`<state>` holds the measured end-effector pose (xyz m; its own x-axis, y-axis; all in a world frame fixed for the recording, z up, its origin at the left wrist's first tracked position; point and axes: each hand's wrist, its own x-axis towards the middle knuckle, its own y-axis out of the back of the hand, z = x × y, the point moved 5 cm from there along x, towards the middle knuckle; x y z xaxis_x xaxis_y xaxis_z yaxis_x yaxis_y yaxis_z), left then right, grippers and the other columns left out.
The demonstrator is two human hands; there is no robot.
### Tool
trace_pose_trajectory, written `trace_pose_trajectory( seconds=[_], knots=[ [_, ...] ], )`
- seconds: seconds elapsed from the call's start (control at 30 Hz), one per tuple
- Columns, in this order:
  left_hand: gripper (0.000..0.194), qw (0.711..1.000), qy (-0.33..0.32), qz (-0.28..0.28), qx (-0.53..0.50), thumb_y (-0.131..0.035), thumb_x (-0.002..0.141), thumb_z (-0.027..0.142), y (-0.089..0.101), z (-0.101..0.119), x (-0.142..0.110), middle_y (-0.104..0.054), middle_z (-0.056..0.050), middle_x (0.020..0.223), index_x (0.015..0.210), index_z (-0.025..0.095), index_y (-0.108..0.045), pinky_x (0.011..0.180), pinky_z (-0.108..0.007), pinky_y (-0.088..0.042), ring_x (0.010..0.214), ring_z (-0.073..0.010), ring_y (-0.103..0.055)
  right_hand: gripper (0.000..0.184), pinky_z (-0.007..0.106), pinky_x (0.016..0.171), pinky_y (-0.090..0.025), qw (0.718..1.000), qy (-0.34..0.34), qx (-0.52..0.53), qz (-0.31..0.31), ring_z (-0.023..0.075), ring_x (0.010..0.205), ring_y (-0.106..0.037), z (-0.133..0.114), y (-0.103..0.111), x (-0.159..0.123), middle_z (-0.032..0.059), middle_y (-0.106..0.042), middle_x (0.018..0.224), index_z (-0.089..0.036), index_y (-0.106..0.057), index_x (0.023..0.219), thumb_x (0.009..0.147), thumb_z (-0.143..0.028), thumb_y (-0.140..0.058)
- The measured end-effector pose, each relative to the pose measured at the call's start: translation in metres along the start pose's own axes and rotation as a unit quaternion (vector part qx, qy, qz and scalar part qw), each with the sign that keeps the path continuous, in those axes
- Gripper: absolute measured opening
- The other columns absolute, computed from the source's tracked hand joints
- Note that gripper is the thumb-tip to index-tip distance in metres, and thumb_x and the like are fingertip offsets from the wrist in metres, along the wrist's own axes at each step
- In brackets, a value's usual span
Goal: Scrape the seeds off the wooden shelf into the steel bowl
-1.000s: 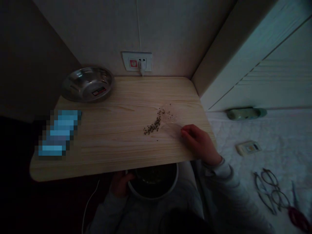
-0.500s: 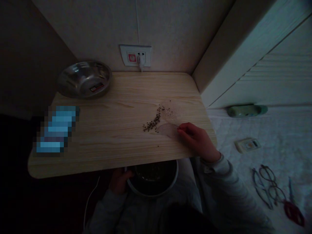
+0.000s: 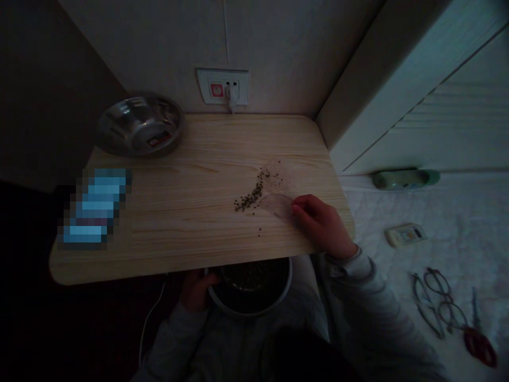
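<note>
My right hand (image 3: pixel 320 220) pinches the edge of a thin, see-through flat piece (image 3: pixel 276 205), low over the wooden table. Along its left tip runs a trail of small dark seeds or grains (image 3: pixel 249 200). Behind it lies a pale, see-through round patch (image 3: pixel 278 179) with a few grains on it; I cannot make out its material. Below the table's front edge, my left hand (image 3: pixel 196 291) grips the left side of a pot (image 3: pixel 254 313) with a pale rim. The pot's inside is dark, and the table hides its far part.
On the wooden table (image 3: pixel 178 239) stand a steel bowl (image 3: pixel 141 124) at back left and a blurred phone (image 3: pixel 95 207). A wall socket (image 3: pixel 222 87) holds a plug. To the right, a white bed cover (image 3: pixel 369 281) bears glasses (image 3: pixel 441 300), red-handled scissors (image 3: pixel 480 345) and a small pale box (image 3: pixel 405 234).
A second dark grain lies near the table's front, below the trail. My right hand and the flat piece have shifted only slightly. The whole view has tilted a little.
</note>
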<state>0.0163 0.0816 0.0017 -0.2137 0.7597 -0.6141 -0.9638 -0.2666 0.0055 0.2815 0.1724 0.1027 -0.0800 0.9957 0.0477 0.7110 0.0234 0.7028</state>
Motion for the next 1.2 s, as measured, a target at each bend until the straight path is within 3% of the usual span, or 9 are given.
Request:
trace_pose_trajectory(
  seconds=[0.17,0.37,0.5,0.77,0.97,1.1,1.2],
  knots=[
    [0.028,1.0,-0.004,0.004,0.002,-0.059,0.042,0.017,0.0,-0.001,0.002,-0.065,-0.002,0.064,0.068,0.017,-0.068,0.08,-0.04,-0.039,0.085,-0.0303,-0.057,0.015,0.023,0.058,-0.042,1.0,0.008,0.008,-0.028,0.0126,0.063,-0.055,-0.005,-0.001,-0.002,0.0013,-0.061,0.07,-0.018,-0.055,0.082,0.081,-0.03,-0.046],
    [0.023,1.0,-0.024,-0.006,0.013,-0.058,0.041,0.017,-0.001,0.003,0.002,-0.066,-0.003,0.068,0.063,0.018,-0.067,0.083,-0.039,-0.037,0.084,-0.0282,-0.056,0.015,0.023,0.058,-0.041,1.0,0.001,-0.005,-0.018,0.0121,0.063,-0.054,-0.005,0.001,0.001,0.0011,-0.06,0.069,-0.018,-0.055,0.082,0.081,-0.03,-0.046],
    [0.027,1.0,-0.003,-0.009,0.007,-0.058,0.042,0.018,-0.003,0.002,0.0,-0.065,-0.003,0.065,0.067,0.017,-0.067,0.083,-0.039,-0.037,0.088,-0.0295,-0.055,0.016,0.023,0.058,-0.041,1.0,0.007,-0.001,-0.019,0.0119,0.063,-0.054,-0.004,-0.001,0.002,0.0012,-0.06,0.07,-0.017,-0.056,0.083,0.082,-0.029,-0.046],
    [0.015,0.999,-0.01,-0.04,0.011,-0.059,0.041,0.019,-0.006,0.009,-0.002,-0.065,-0.003,0.063,0.056,0.019,-0.064,0.082,-0.039,-0.038,0.087,-0.0295,-0.056,0.016,0.024,0.06,-0.042,0.999,0.018,0.005,-0.04,0.0135,0.066,-0.056,-0.008,-0.003,0.0,0.0019,-0.062,0.072,-0.019,-0.056,0.082,0.081,-0.031,-0.046],
    [0.024,1.0,0.013,-0.016,-0.01,-0.059,0.04,0.018,-0.004,0.003,-0.001,-0.066,-0.003,0.063,0.064,0.017,-0.066,0.076,-0.039,-0.04,0.078,-0.0286,-0.059,0.017,0.024,0.059,-0.042,0.999,0.023,0.005,-0.04,0.0131,0.064,-0.055,-0.007,-0.006,0.002,0.0016,-0.061,0.07,-0.018,-0.055,0.084,0.081,-0.031,-0.045],
    [0.025,0.999,0.027,-0.042,0.006,-0.061,0.04,0.019,-0.003,0.004,0.0,-0.065,-0.002,0.06,0.064,0.017,-0.067,0.074,-0.04,-0.041,0.074,-0.0286,-0.059,0.016,0.024,0.06,-0.042,0.998,0.03,0.016,-0.055,0.0125,0.064,-0.055,-0.011,-0.008,0.002,0.0014,-0.061,0.071,-0.018,-0.055,0.084,0.082,-0.031,-0.045],
    [0.022,0.999,0.001,-0.046,0.021,-0.059,0.04,0.016,-0.003,0.007,0.001,-0.067,-0.003,0.063,0.061,0.018,-0.066,0.079,-0.039,-0.04,0.082,-0.0295,-0.058,0.015,0.024,0.062,-0.043,0.998,0.031,0.018,-0.059,0.0127,0.066,-0.056,-0.013,-0.009,0.002,0.0015,-0.061,0.073,-0.018,-0.055,0.085,0.082,-0.03,-0.046]
  ],
)
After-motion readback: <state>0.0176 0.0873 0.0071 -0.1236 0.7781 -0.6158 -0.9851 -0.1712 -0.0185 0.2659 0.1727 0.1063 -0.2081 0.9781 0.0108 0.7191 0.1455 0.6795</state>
